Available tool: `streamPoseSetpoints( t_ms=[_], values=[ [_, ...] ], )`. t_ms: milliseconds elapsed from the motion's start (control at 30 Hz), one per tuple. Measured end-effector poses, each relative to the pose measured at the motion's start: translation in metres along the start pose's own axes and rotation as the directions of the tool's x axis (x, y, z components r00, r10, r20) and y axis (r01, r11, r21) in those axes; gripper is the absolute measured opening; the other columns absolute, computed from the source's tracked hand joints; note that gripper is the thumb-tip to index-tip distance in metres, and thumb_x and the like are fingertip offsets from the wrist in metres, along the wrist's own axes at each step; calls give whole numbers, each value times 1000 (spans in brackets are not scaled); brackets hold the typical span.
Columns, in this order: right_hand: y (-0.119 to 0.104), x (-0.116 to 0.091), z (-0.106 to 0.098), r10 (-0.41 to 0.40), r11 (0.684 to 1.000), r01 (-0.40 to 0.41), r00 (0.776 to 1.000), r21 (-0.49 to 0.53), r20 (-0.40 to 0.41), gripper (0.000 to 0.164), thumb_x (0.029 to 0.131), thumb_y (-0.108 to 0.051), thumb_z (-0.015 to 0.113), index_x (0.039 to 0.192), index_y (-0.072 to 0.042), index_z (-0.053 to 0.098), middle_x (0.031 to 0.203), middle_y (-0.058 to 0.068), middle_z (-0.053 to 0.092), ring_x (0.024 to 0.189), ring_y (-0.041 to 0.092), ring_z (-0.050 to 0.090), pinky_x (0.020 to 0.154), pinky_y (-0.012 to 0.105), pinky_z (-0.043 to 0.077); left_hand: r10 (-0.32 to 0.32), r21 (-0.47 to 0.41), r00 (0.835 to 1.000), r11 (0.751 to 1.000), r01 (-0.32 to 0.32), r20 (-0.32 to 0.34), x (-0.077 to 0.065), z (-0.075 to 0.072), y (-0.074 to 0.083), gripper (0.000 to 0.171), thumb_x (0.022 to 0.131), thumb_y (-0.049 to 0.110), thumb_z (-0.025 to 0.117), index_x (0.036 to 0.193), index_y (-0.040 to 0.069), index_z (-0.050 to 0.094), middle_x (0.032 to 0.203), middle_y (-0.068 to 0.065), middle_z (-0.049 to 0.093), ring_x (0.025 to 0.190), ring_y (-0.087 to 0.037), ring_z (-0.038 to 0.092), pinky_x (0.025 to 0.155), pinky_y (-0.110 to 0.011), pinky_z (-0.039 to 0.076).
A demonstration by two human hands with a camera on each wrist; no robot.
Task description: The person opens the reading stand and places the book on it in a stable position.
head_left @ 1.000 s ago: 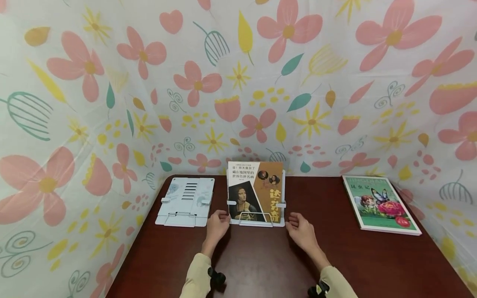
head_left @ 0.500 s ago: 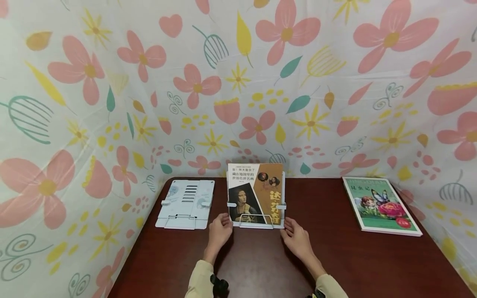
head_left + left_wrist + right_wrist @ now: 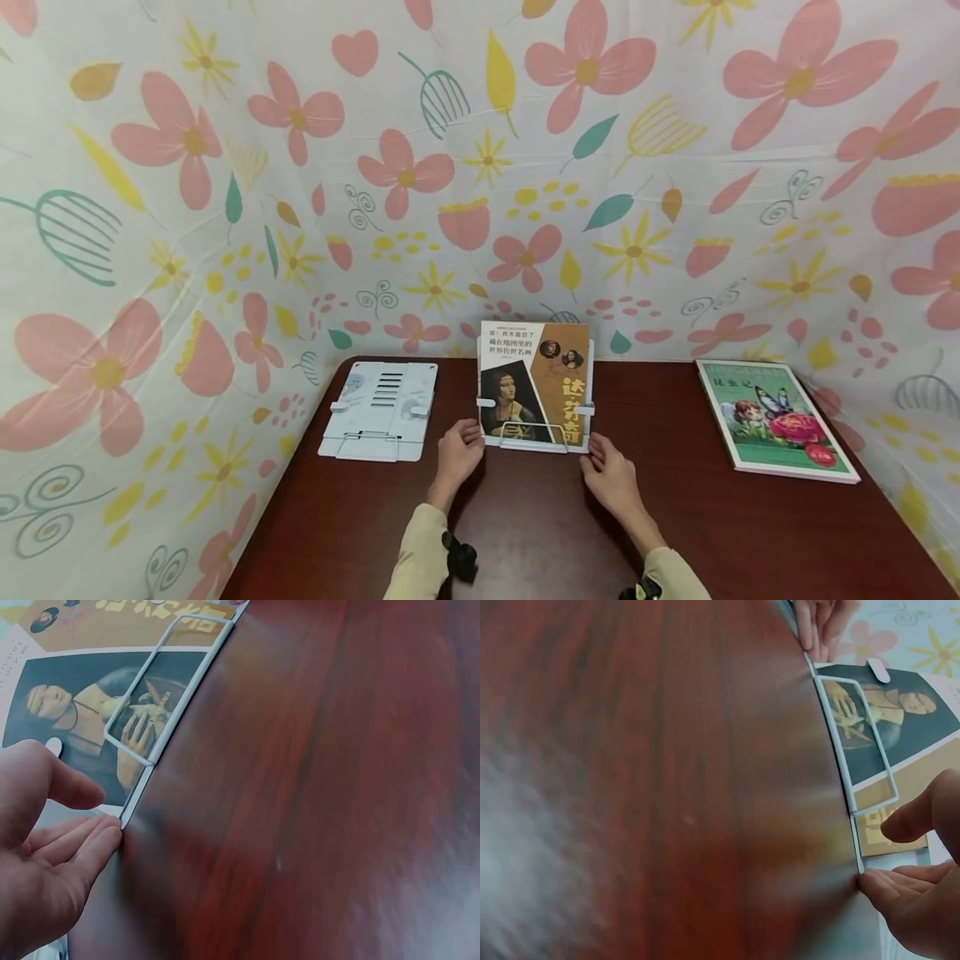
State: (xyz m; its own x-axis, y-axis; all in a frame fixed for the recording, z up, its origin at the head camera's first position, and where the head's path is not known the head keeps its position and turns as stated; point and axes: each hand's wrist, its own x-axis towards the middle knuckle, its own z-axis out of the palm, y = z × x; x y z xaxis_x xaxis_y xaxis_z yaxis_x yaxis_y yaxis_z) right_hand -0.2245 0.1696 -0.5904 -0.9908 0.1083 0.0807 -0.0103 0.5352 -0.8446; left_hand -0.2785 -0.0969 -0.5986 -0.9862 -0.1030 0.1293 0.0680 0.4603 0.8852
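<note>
A white book stand [image 3: 590,383] stands tilted back at the table's far side, bearing a book [image 3: 558,350] with a portrait painting on its cover. Its wire page holder [image 3: 120,720] crosses the book's lower edge. My left hand [image 3: 461,454] is at the stand's lower left corner, fingertips touching its edge, thumb held apart from them in the left wrist view. At the lower right corner, my right hand [image 3: 611,475] touches the edge with its fingertips. The right wrist view shows that thumb also apart from the fingers, over the book's corner.
Left of the stand lies a second white book stand [image 3: 378,408], folded flat. A green book [image 3: 780,421] with a butterfly and flower lies at the far right. The dark red wooden table [image 3: 525,533] backs onto a flower-patterned curtain [image 3: 480,167].
Both hands have come against the stand's lower corners. The stand with its book has shifted slightly right and back. The other stand and the green book lie where they were.
</note>
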Motion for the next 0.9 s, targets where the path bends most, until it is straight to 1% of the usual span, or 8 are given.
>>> streamPoseSetpoints(
  t_ms=[167, 267, 400, 467, 533, 633, 800, 900],
  values=[
    [6, 5, -13, 13, 998, -15, 1000, -59, -23, 50, 97, -3, 57, 141, 16, 45, 135, 39, 56, 126, 47, 58, 101, 49, 52, 23, 21, 999, 999, -24, 37, 9, 16, 5, 31, 88, 6, 67, 118, -1, 71, 107, -12, 77, 99, -25, 74, 93, -43, 57],
    [10, 7, -22, 26, 995, -29, 999, -97, -31, 49, 97, -4, 56, 140, 16, 47, 133, 39, 57, 124, 47, 60, 99, 49, 54, 31, 33, 998, 999, -33, 47, 10, 25, 8, 30, 88, 6, 67, 117, -1, 71, 104, -11, 78, 97, -23, 75, 91, -40, 58],
    [16, 8, -36, 49, 990, -55, 998, -133, -45, 50, 96, -6, 55, 140, 17, 46, 133, 39, 57, 123, 47, 60, 98, 51, 54, 28, 5, 997, 1000, -28, 69, 8, 39, 17, 30, 87, 5, 68, 117, 0, 72, 103, -11, 78, 96, -22, 76, 89, -38, 59],
    [20, 7, -43, 61, 986, -70, 996, -149, -60, 51, 96, -6, 54, 141, 17, 45, 133, 40, 56, 123, 48, 59, 98, 52, 54, 25, -13, 996, 1000, -24, 89, 8, 48, 22, 31, 87, 6, 67, 117, 0, 71, 104, -10, 78, 97, -21, 75, 90, -37, 59],
    [24, 7, -50, 69, 984, -81, 994, -161, -81, 51, 96, -7, 54, 141, 17, 45, 133, 40, 56, 123, 49, 59, 98, 53, 53, 34, -26, 994, 999, -32, 106, 8, 57, 28, 31, 87, 6, 67, 118, 0, 71, 105, -11, 78, 98, -22, 75, 90, -37, 59],
    [31, 7, -60, 79, 979, -98, 990, -177, -113, 51, 97, -8, 53, 140, 17, 45, 133, 39, 56, 122, 48, 60, 97, 54, 53, 34, -20, 991, 999, -32, 130, 9, 72, 36, 31, 88, 7, 66, 118, 1, 71, 106, -9, 77, 99, -21, 74, 89, -36, 58],
    [43, 6, -74, 62, 965, -104, 983, -241, -175, 50, 95, -7, 54, 137, 19, 46, 130, 40, 58, 118, 50, 61, 96, 58, 52, 17, -17, 984, 1000, -14, 177, 10, 95, 44, 31, 90, 8, 66, 120, 3, 71, 107, -6, 77, 100, -18, 73, 88, -33, 59],
    [49, 8, -81, 54, 958, -105, 980, -267, -193, 51, 95, -6, 54, 137, 20, 45, 130, 41, 57, 119, 51, 60, 97, 61, 50, 15, -35, 980, 999, -9, 198, 11, 105, 48, 31, 91, 8, 66, 122, 3, 70, 109, -5, 76, 102, -17, 73, 90, -33, 58]
  ],
)
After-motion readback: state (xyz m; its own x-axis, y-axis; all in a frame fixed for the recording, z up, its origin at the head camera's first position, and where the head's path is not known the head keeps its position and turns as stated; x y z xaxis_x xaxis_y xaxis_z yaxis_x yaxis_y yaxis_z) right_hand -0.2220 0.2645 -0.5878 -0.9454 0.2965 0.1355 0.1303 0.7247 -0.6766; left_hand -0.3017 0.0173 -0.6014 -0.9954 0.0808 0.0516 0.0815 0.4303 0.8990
